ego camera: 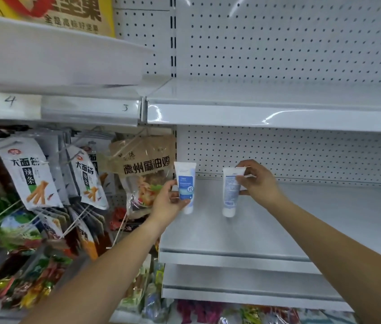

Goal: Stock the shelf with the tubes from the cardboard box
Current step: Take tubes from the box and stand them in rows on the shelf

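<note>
- The left hand [169, 202] reaches up from the lower left on an outstretched arm. Its thumb and curled fingers grip the lower half of the left tube [186, 185], with the thumb on the tube's left edge.
- The right hand [258, 181] comes in from the lower right with the wrist bent. Its thumb and fingertips pinch the right tube [230, 190] near the crimped top, and the other fingers are curled.
- Both tubes are upright and cap down, apart from each other, over the back of the shelf [278, 218] near the pegboard [301, 155]. Whether the caps touch the shelf cannot be told.
- An upper shelf [255, 113] runs overhead.
- A brown bag [146, 164] hangs just beside the left tube. Further left, snack packs [30, 174] hang on hooks.
- The left tube has a blue label with 控 in a white circle, and its finer print is unreadable.
- The right tube shows small blue print, too small to read.
- The brown bag reads 德州麻油鸡.
- The snack packs read 大面筋 辣条.
- The price rail [68, 108] bears a handwritten 4 and 3.
</note>
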`<action>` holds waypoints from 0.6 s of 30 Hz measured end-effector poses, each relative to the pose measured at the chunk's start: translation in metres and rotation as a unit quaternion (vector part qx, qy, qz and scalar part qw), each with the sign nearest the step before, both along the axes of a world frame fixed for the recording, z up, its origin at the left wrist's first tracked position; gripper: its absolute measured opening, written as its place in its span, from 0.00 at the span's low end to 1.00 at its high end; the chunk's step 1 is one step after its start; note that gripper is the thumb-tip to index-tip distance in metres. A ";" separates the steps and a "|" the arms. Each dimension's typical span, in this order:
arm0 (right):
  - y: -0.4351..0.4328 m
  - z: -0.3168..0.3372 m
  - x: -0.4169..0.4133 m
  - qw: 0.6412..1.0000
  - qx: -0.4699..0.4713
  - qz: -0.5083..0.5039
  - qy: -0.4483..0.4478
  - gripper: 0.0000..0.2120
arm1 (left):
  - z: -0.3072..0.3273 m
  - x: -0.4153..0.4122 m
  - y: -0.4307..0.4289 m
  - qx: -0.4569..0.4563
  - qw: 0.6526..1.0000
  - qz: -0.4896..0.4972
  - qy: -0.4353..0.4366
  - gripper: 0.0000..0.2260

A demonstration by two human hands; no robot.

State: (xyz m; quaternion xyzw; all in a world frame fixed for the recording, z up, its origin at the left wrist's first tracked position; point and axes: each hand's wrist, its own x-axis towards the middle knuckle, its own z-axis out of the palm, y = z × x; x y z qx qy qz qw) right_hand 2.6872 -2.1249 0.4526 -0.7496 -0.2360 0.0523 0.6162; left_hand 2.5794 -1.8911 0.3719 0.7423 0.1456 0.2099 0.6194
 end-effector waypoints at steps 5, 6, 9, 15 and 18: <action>0.021 0.001 0.022 1.000 0.009 -0.012 -0.001 0.09 | -0.012 0.034 0.018 0.007 1.000 -0.009 -0.009 0.25; 0.025 0.000 0.027 1.000 0.009 -0.013 0.000 0.09 | -0.014 0.039 0.021 0.004 1.000 -0.015 -0.010 0.25; 0.038 -0.006 0.039 1.000 0.012 -0.007 0.001 0.09 | -0.021 0.054 0.026 0.008 1.000 -0.019 -0.005 0.23; 0.054 -0.014 0.065 1.000 0.012 -0.014 0.016 0.14 | -0.029 0.080 0.026 -0.001 1.000 -0.002 -0.016 0.22; 0.058 -0.017 0.077 1.000 0.008 -0.011 0.017 0.16 | -0.032 0.091 0.028 0.006 1.000 0.010 -0.016 0.23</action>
